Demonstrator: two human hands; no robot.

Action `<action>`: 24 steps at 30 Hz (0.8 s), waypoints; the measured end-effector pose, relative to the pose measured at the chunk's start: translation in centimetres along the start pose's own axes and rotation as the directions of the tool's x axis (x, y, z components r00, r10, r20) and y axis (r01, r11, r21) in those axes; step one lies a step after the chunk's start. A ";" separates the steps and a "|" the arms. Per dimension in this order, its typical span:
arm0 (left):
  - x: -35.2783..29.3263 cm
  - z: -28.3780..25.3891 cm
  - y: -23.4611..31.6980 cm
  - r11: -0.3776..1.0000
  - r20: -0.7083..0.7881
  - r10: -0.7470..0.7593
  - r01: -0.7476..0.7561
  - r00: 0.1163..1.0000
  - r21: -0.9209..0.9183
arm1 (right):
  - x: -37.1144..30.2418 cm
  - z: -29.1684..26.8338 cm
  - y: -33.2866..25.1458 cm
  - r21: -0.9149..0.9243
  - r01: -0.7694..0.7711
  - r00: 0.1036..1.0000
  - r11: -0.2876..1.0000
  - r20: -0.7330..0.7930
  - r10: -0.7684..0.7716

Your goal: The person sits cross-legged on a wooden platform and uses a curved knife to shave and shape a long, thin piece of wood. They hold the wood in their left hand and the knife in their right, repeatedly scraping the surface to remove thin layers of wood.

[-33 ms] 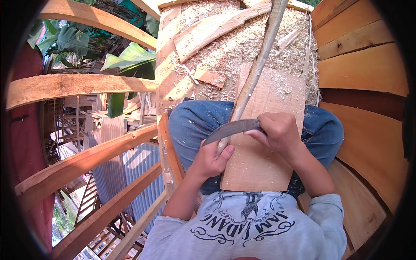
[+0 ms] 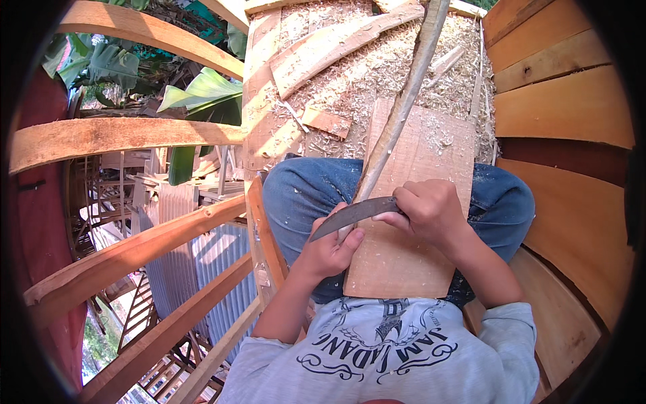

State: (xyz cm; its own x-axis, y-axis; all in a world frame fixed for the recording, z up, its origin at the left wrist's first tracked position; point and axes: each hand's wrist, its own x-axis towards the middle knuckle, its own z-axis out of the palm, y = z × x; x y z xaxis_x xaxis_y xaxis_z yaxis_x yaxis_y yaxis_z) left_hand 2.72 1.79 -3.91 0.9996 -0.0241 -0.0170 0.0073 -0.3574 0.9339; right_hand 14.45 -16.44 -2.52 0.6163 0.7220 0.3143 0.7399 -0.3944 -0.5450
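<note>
My left hand (image 2: 328, 250) is closed round the lower end of a long wooden stick (image 2: 398, 114), which slants up and away to the far side. A curved, dark-bladed knife (image 2: 354, 214) is in my right hand (image 2: 432, 207), its handle hidden by the fingers. The blade lies across the stick just above my left hand, its tip pointing left. Under both hands a flat wooden board (image 2: 404, 269) rests over my lap, with a few shavings on its far part. My legs in blue jeans (image 2: 306, 185) are bent on either side of it.
Wood shavings (image 2: 343, 74) cover the planked floor ahead, with a long wood offcut (image 2: 323, 57) and a small piece (image 2: 328, 122) among them. Wooden rails (image 2: 128, 135) run along the left, above a corrugated metal roof (image 2: 219, 269). A plank wall (image 2: 565, 108) stands close on the right.
My right hand and the knife have shifted slightly down and left along the stick, toward my left hand. The left hand keeps its hold in nearly the same place.
</note>
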 end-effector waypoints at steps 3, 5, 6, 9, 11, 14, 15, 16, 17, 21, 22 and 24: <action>0.7 -0.4 1.0 0.978 0.057 -0.200 0.203 0.978 -0.052 | 0.3 -0.9 3.1 0.080 -0.360 0.928 0.929 -0.071 0.366; 0.6 -0.2 1.2 0.980 0.038 -0.186 0.188 0.982 -0.064 | 0.2 -0.9 3.1 -0.077 -0.220 0.973 0.972 -0.092 0.213; 0.6 0.0 1.2 0.981 0.029 -0.179 0.181 0.983 -0.069 | 0.1 -0.5 2.0 -0.036 -0.121 0.991 0.992 -0.059 0.119; 0.3 0.2 0.7 0.989 -0.042 -0.139 0.136 0.989 -0.060 | 0.4 -0.2 1.4 -0.038 -0.077 0.996 0.996 -0.044 0.076; 0.9 0.0 1.1 0.982 0.017 -0.175 0.176 0.984 -0.067 | 1.1 -1.8 4.1 -0.129 -0.261 0.961 0.957 -0.129 0.245; 0.4 0.1 0.3 0.996 0.027 -0.083 0.083 0.996 -0.014 | -0.2 0.7 1.4 0.121 -0.124 0.989 0.985 -0.068 0.133; 0.1 0.0 -0.2 1.000 0.009 -0.021 0.021 1.000 0.016 | 0.1 0.3 0.7 0.023 0.048 0.998 0.999 0.044 -0.049; 0.3 -0.3 0.1 0.997 0.028 -0.079 0.080 0.996 -0.006 | 0.4 0.4 1.3 0.048 -0.035 0.998 0.998 -0.046 0.038; 0.4 -0.4 0.6 0.989 0.047 -0.140 0.142 0.989 -0.034 | 0.7 0.2 2.4 0.079 -0.117 0.984 0.990 -0.125 0.126; 0.7 0.0 0.9 0.985 0.033 -0.156 0.158 0.987 -0.066 | 0.4 0.6 1.8 0.125 -0.097 0.973 0.987 -0.197 0.121; 0.4 0.0 0.6 0.990 0.014 -0.130 0.130 0.991 -0.061 | 0.3 -0.1 0.7 0.043 0.042 0.999 0.998 -0.005 -0.041; -0.2 0.0 0.1 0.996 -0.023 -0.076 0.075 0.997 -0.050 | 1.1 -1.1 2.5 0.004 -0.138 0.988 0.990 -0.069 0.138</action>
State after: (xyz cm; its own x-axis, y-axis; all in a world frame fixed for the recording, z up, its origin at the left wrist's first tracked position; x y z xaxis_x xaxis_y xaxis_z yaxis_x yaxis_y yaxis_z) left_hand 2.49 1.80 -3.82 0.9965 0.0245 -0.0798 0.0834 -0.3111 0.9467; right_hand 17.22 -17.24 -2.68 0.7298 0.6195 0.2890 0.6465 -0.4880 -0.5865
